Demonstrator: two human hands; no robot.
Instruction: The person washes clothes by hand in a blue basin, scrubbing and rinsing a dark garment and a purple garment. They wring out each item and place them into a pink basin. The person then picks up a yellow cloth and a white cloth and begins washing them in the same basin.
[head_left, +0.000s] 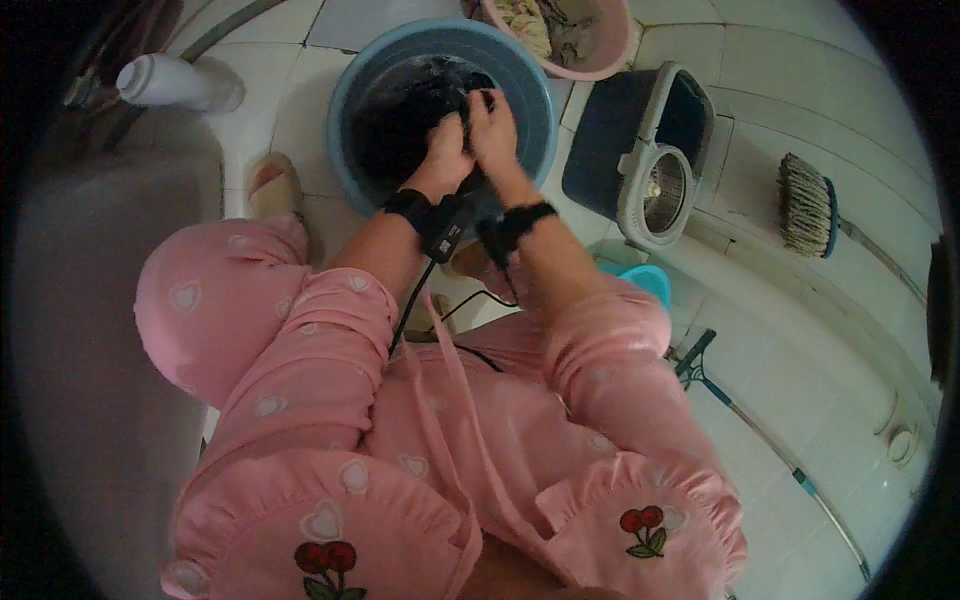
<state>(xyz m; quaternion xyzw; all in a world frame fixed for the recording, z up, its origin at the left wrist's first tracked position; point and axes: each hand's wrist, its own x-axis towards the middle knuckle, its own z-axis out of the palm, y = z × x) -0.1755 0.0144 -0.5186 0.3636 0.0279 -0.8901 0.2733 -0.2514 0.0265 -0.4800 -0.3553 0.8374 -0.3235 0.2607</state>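
Observation:
A blue plastic basin (442, 34) stands on the tiled floor in front of me, with soaked dark fabric (397, 124) and some water in it. My left hand (448, 150) is in the basin, its fingers closed on the dark fabric. Close beside it on the right, my right hand (493, 131) has its fingers bent over the same fabric. The fingertips are partly hidden and slightly blurred. Each wrist bears a black strap with a small device and a cable.
Behind the basin at right is a pink basin (615, 45) holding wet cloth. A mop bucket (622, 150) with a spinner basket stands to the right, near a brush head (806, 206), a squeegee (701, 356) and a turquoise container (652, 281). A white bottle (172, 82) is at upper left.

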